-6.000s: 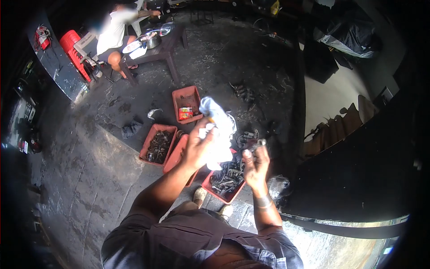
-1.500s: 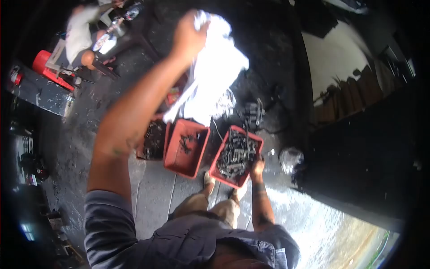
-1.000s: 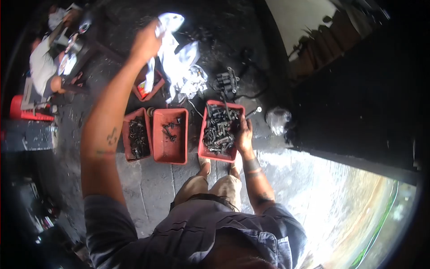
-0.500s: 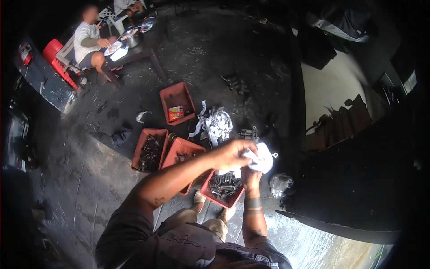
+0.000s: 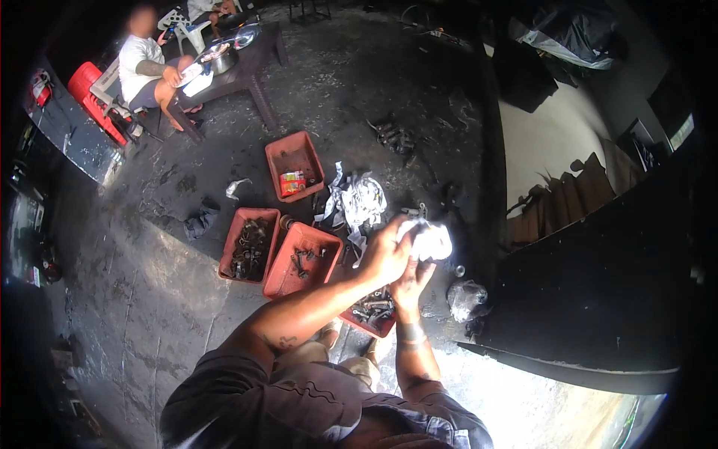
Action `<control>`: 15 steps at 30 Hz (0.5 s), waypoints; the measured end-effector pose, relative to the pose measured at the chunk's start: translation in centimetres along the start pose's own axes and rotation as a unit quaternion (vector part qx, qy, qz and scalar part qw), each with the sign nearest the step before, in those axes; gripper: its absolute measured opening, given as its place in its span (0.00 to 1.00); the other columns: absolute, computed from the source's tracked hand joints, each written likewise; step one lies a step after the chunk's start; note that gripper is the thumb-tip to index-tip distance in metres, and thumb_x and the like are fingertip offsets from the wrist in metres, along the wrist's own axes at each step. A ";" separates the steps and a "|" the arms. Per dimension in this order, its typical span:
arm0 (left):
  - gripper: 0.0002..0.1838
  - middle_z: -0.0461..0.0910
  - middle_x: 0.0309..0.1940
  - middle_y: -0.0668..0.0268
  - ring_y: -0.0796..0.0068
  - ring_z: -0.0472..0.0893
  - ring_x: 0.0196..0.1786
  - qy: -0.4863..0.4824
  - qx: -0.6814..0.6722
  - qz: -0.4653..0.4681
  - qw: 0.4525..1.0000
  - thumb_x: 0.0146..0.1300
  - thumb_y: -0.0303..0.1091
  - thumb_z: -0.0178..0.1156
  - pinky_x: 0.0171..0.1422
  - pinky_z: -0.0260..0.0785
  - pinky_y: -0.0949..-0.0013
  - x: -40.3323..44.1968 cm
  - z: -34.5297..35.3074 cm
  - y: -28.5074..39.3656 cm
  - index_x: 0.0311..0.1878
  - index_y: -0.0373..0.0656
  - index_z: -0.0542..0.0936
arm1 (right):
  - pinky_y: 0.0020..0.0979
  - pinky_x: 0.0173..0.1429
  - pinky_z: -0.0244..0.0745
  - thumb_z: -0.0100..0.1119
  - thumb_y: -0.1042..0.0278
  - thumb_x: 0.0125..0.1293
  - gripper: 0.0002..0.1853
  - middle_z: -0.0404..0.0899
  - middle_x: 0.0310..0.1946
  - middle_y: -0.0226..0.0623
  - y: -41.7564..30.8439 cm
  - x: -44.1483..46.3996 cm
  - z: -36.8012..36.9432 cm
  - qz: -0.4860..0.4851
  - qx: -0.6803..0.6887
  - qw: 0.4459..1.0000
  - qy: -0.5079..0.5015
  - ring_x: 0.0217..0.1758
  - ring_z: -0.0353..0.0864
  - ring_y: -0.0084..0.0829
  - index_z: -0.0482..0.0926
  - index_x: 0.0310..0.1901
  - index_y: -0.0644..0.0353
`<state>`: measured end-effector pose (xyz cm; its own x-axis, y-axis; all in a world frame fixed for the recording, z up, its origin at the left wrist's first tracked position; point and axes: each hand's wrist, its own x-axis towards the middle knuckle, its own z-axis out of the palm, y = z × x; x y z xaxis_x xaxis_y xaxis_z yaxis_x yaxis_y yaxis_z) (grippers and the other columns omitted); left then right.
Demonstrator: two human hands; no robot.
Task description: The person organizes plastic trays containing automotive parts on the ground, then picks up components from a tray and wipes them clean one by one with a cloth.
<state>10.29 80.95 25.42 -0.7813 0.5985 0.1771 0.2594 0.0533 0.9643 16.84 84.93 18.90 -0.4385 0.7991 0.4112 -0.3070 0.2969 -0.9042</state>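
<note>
A bunched white rag [image 5: 431, 242] is held up in front of me, bright with glare. My left hand [image 5: 393, 251] is closed on its left side. My right hand [image 5: 410, 284] grips it from below, thumb raised along the lower edge. Whatever the rag may be wrapped around is hidden. Beneath my hands, a red bin [image 5: 366, 323] holds several dark metal tools or parts, partly covered by my arms. A heap of white rags [image 5: 360, 198] lies on the floor just beyond.
Two red bins with metal parts, one at left [image 5: 238, 274] and one nearer [image 5: 280, 288], stand left of my arms. A farther bin [image 5: 278, 150] holds a red-yellow packet. A clear plastic bag [image 5: 465, 301] lies right. Someone [image 5: 142, 63] sits by a dark table [image 5: 258, 78].
Both hands have shifted slightly left and the rag now sits higher and more bunched. The ring-shaped metal end that stuck out right of it no longer shows there.
</note>
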 end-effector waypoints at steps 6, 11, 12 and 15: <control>0.13 0.78 0.36 0.64 0.77 0.76 0.40 -0.105 -0.218 0.019 0.970 0.68 0.36 0.47 0.45 0.69 0.71 -0.7 -2.0 1.4 0.49 0.38 0.72 | 0.33 0.46 0.64 0.48 0.63 0.67 0.16 0.65 0.40 0.36 -0.7 2.5 -0.4 -0.150 -0.038 0.987 -0.042 0.41 0.65 0.27 0.58 0.50 0.62; 0.11 0.78 0.34 0.64 0.71 0.78 0.37 -0.106 -0.039 0.019 0.993 0.63 0.29 0.44 0.44 0.70 0.68 0.5 -4.2 -0.6 0.42 0.36 0.74 | 0.39 0.35 0.71 0.50 0.66 0.64 0.14 0.70 0.31 0.49 -2.0 2.1 -0.5 -0.148 -0.205 0.962 -0.099 0.31 0.74 0.42 0.64 0.45 0.67; 0.10 0.78 0.34 0.65 0.74 0.77 0.36 -0.149 -0.100 -0.217 0.960 0.63 0.28 0.45 0.42 0.70 0.70 1.1 -4.8 -1.6 0.43 0.36 0.74 | 0.39 0.35 0.71 0.50 0.66 0.64 0.14 0.70 0.31 0.49 -2.1 2.2 -0.4 -0.147 -0.206 0.962 -0.099 0.31 0.74 0.42 0.64 0.45 0.67; 0.10 0.77 0.34 0.68 0.84 0.74 0.37 -0.187 -0.082 -0.034 0.978 0.63 0.29 0.47 0.43 0.69 0.76 1.3 -6.2 -0.4 0.43 0.36 0.73 | 0.37 0.31 0.69 0.50 0.68 0.64 0.12 0.70 0.27 0.45 -2.3 2.7 -0.2 -0.179 -0.181 0.963 -0.088 0.27 0.72 0.39 0.64 0.42 0.66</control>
<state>5.65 76.82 26.48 -0.5232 0.8504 0.0554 0.0955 -0.0061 0.9954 16.49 86.50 22.09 -0.5052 0.5209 0.6881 -0.1636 0.7251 -0.6689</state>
